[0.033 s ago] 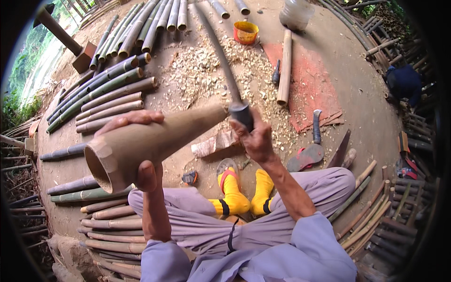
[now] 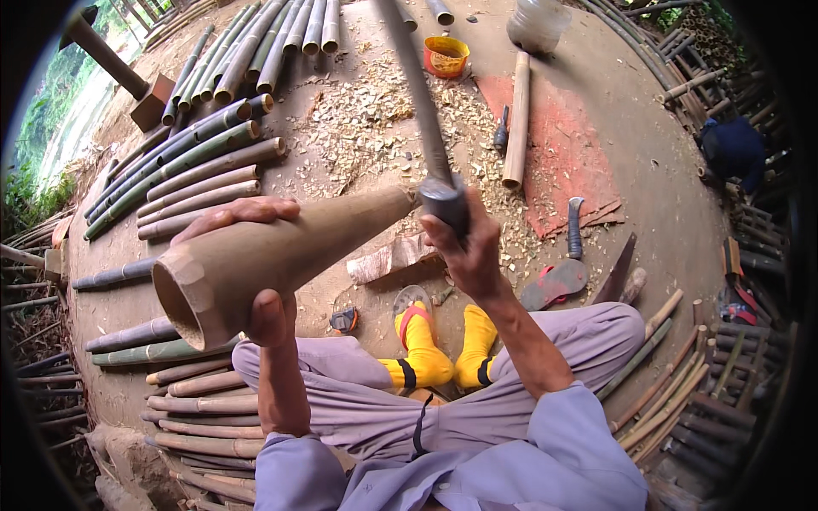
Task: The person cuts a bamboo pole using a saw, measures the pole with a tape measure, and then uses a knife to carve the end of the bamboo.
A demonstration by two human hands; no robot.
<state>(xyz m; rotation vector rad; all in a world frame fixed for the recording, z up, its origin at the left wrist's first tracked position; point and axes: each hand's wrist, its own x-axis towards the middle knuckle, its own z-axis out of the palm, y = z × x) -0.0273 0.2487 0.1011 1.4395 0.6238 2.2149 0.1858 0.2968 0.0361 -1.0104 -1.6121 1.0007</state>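
Note:
My left hand is wrapped around a thick bamboo piece, thumb below and fingers over its top. The wide hollow end, with pale cut facets on its rim, faces lower left. The other end narrows toward my right hand, which is closed on the dark handle of a machete. Its long blade points up and away, past the bamboo's narrow end; whether they touch, I cannot tell. Beneath the bamboo, a short chopped wood block lies on the ground, close to my feet in yellow socks.
Pale wood chips litter the ground ahead. Bamboo poles lie in rows at the left. At the right are a red mat, a bamboo tube, a dark-handled tool, a sandal and a dark blade. A yellow-red tub stands farther off.
The machete has swung a little to the right, its handle tilting with my right hand. The bamboo piece and my left hand have stayed almost in place.

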